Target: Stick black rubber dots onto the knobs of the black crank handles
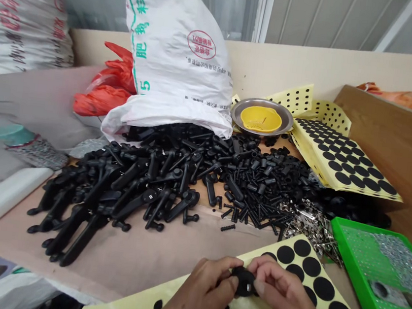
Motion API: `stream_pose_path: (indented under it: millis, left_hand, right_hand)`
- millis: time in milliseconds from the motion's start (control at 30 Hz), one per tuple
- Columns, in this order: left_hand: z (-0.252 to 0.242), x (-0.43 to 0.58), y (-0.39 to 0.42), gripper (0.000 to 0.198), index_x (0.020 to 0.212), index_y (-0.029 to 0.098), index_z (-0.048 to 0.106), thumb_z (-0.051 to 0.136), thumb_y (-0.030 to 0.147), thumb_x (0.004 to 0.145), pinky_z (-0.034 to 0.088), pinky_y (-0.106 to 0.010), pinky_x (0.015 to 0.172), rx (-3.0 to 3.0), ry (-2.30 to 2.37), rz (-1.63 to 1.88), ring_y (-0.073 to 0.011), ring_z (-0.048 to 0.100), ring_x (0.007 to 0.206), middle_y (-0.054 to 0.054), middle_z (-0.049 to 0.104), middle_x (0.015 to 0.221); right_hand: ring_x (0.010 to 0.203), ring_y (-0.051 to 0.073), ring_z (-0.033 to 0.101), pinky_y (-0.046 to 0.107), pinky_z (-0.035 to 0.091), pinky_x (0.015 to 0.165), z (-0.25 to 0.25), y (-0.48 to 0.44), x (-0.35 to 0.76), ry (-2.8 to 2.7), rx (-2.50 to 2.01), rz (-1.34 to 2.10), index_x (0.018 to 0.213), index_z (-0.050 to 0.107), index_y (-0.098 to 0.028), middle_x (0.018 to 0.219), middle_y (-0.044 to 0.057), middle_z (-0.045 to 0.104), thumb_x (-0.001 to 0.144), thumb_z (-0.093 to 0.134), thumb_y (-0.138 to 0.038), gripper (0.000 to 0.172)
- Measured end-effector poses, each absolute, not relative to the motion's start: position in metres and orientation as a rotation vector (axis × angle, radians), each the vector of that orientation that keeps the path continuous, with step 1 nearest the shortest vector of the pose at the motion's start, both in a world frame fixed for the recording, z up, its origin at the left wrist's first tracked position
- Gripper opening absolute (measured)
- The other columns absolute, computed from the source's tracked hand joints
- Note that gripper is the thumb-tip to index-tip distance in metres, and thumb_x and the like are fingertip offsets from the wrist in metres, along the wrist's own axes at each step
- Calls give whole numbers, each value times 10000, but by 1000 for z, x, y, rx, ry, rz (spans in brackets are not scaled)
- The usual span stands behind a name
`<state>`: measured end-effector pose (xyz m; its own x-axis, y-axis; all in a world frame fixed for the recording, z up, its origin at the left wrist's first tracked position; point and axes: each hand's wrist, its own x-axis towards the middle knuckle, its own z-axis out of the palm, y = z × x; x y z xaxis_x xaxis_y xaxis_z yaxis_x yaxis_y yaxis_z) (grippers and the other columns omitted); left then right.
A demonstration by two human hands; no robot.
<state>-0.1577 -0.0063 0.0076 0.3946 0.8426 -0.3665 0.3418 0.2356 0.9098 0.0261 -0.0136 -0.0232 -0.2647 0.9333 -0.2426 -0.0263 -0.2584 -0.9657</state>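
Note:
My left hand [209,289] and my right hand [275,294] pinch a round black plastic part [244,282] between their fingers at the bottom of the view. Its shape is mostly hidden by my fingers. Directly under my hands lies a yellow backing sheet of round black adhesive pads [312,266]. Some of its pads are gone, leaving pale spots. Beyond my hands, a large heap of black plastic handles [113,188] spreads across the table [135,250], with a few at the heap's front edge well apart from my hands.
Small black bolts and sleeves [257,190] and silver metal clips [313,226] lie past the handles. A green tray of screws [392,280] stands right. A white woven sack [176,57] spills parts behind. A steel bowl holding a yellow strainer [261,118] and more pad sheets [342,160] sit beyond.

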Motion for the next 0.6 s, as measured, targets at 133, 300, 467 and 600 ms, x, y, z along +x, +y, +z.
stream_pose_path:
  millis: [133,300,467,600]
  left_hand:
    - [7,-157,-10,357,1138,204,605,480,338,832,431,-211,496,1361,1265,467,-122,494,502,37,546,583]
    - [4,-154,-15,363,1129,216,612,493,329,804,458,-229,587,1431,1338,464,-154,526,637,6,621,704]
    - [5,-157,-19,352,1112,220,615,474,321,806,447,-255,651,1511,1374,494,-184,538,723,-24,634,787]
    - [14,-161,-29,241,908,205,678,479,251,782,393,-222,586,1521,1310,567,-139,498,620,1,590,666]
  right_hand:
    - [814,165,512,237,380,681,-28,-14,29,-1297,-1219,1589,636,512,-198,878,21,546,777,600,-339,218]
    - [764,165,511,245,392,652,-28,-13,27,-1407,-1256,1512,643,502,-194,821,23,534,798,570,-373,246]
    - [649,139,471,237,385,578,-17,-16,23,-1639,-1319,1355,713,485,-210,707,-5,484,872,446,-432,276]
    - [507,124,474,227,407,468,-30,-25,30,-1587,-1346,1539,701,513,-234,585,-17,484,833,483,-514,311]
